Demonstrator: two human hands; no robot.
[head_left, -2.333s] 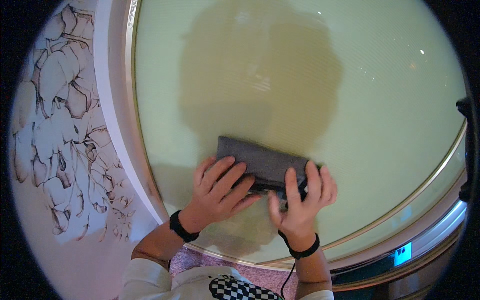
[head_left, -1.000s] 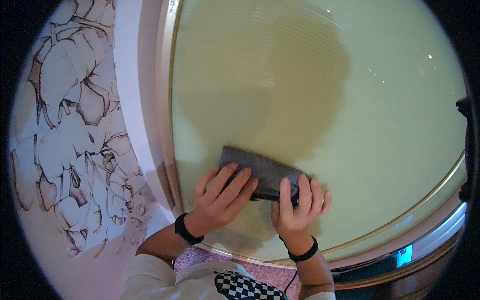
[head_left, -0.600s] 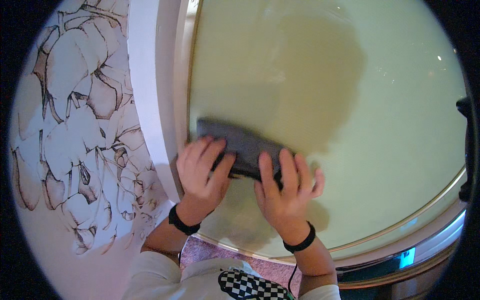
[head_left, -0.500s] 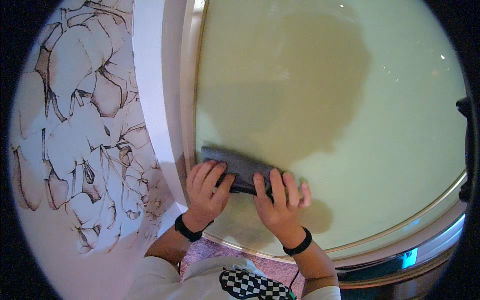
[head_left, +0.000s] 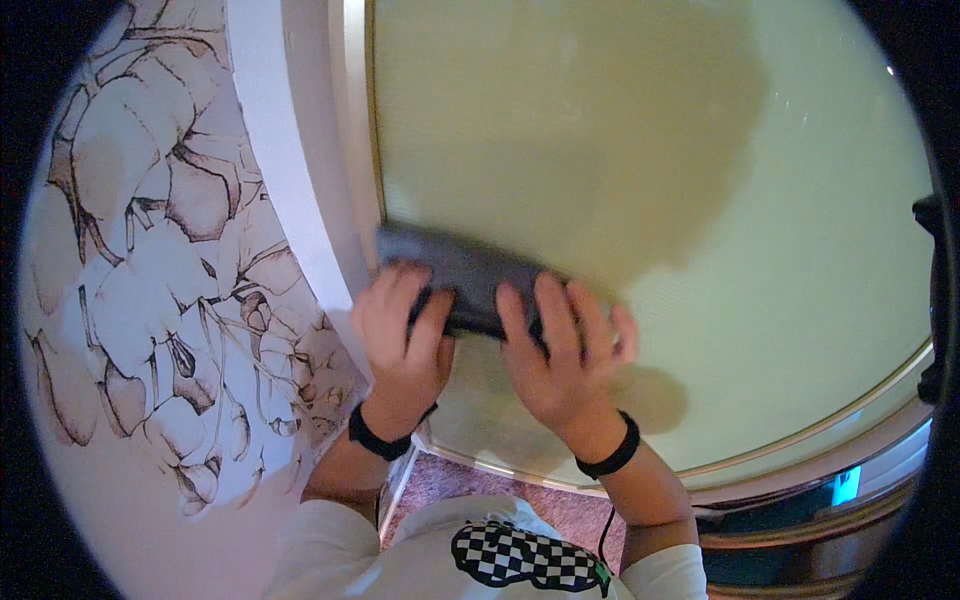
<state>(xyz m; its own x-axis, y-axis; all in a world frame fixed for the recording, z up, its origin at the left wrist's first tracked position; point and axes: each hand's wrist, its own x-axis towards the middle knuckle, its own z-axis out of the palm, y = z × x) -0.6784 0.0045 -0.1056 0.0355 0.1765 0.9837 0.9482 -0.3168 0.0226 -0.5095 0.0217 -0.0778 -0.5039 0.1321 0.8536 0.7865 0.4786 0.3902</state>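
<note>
A dark grey, flat rectangular pad (head_left: 450, 262) lies against a broad pale green panel (head_left: 830, 250), its left end close to the panel's left frame. It looks slightly blurred, and I cannot tell exactly what kind of pad it is. My left hand (head_left: 405, 320) holds its near edge toward the left, fingers bent over the top. Toward the right part of the same edge, my right hand (head_left: 565, 355) grips with fingers spread over the pad. The thumbs' undersides and the pad's lower face are hidden. Both wrists wear black bands.
A thin gold-toned frame (head_left: 376, 130) borders the panel on the left and curves round its near side. Left of it stand a white ledge (head_left: 285, 130) and a wall with a floral drawing (head_left: 120, 150). Pinkish carpet (head_left: 450, 482) shows below. My shadow falls across the panel.
Both hands and the pad have moved farther from my body, up along the panel, with the pad's left end now nearer the left frame. The grip looks the same.
</note>
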